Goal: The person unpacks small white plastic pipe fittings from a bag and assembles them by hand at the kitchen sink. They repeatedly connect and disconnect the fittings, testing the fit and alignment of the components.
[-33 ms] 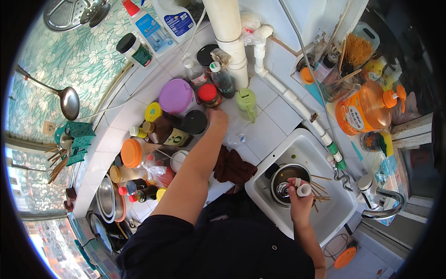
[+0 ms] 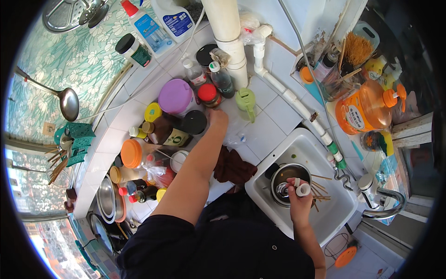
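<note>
1. Being held in the curled fingers of the right hand is a small white piece, its hollow end in view; it is held above the sink
2. Just beyond those fingers a steel pot is seen, with chopsticks lying to the hand's right
3. The left hand is stretched among jars, close to the red-lidded jar and right of the black-lidded jar; its fingertips are hidden, so any grip cannot be told
4. Reaching with the left while the white piece is held is judged the step in hand; steadiness and care among crowded jars seem called for
5. Between the hands, a brown cloth is left lying; against the earlier frame, no clear change is seen
</note>
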`<move>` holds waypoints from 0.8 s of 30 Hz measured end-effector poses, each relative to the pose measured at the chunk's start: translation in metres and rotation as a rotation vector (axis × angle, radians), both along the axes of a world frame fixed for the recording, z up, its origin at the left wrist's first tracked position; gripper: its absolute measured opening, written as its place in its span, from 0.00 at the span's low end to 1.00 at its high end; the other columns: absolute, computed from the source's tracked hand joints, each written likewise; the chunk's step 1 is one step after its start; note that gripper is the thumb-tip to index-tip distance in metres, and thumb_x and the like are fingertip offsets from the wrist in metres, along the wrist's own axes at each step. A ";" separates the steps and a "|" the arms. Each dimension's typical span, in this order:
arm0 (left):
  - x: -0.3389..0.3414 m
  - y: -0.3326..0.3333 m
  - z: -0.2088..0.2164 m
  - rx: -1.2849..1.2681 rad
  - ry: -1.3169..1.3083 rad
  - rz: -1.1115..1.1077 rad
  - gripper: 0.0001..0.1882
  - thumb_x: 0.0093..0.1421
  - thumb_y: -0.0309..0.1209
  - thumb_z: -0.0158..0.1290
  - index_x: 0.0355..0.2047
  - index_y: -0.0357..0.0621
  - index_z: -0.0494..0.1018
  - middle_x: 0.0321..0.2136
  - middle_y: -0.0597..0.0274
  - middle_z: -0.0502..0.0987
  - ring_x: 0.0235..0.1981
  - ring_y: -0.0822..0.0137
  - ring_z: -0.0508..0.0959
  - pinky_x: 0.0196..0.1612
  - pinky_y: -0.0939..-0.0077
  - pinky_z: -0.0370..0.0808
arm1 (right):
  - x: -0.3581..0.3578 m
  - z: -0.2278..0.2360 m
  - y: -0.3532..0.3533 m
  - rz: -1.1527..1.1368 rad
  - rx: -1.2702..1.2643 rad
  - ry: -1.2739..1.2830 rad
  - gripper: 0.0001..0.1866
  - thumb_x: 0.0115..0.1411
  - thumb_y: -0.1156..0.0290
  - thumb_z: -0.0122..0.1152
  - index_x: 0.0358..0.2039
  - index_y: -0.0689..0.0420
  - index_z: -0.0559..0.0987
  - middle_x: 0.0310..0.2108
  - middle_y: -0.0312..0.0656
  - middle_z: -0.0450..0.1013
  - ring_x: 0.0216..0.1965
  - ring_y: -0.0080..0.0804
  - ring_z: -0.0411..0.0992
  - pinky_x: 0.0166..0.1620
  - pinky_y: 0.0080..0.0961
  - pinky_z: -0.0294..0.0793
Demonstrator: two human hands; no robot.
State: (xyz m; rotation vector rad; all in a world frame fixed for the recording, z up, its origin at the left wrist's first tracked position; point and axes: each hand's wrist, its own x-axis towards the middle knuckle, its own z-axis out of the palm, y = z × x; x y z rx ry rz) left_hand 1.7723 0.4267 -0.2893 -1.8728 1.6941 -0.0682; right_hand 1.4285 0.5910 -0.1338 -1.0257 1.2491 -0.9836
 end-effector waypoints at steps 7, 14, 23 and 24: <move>-0.008 0.004 0.018 -0.151 0.135 -0.108 0.11 0.54 0.30 0.47 0.35 0.47 0.77 0.42 0.56 0.74 0.43 0.62 0.74 0.44 0.63 0.63 | 0.018 -0.014 -0.010 0.070 -0.012 0.121 0.07 0.54 0.77 0.60 0.34 0.60 0.73 0.33 0.36 0.75 0.33 0.19 0.71 0.37 0.18 0.70; -0.024 0.032 0.079 -0.288 0.768 0.028 0.12 0.50 0.33 0.50 0.35 0.42 0.75 0.36 0.52 0.75 0.41 0.58 0.74 0.41 0.63 0.71 | 0.068 -0.046 -0.049 0.209 -0.004 0.276 0.16 0.51 0.65 0.64 0.36 0.61 0.73 0.31 0.44 0.76 0.34 0.35 0.74 0.38 0.26 0.71; -0.024 0.073 0.074 0.013 1.752 0.711 0.16 0.56 0.35 0.52 0.37 0.34 0.70 0.28 0.57 0.75 0.30 0.72 0.76 0.30 0.79 0.76 | 0.150 -0.072 -0.099 0.266 -0.021 0.665 0.37 0.43 0.51 0.68 0.45 0.64 0.67 0.39 0.56 0.73 0.42 0.50 0.72 0.45 0.37 0.70; -0.021 0.076 0.070 -0.015 1.784 0.701 0.15 0.54 0.33 0.52 0.37 0.32 0.71 0.27 0.57 0.76 0.29 0.72 0.76 0.31 0.77 0.76 | 0.151 -0.071 -0.100 0.272 -0.006 0.695 0.36 0.43 0.52 0.68 0.46 0.64 0.66 0.39 0.56 0.73 0.43 0.50 0.72 0.45 0.38 0.70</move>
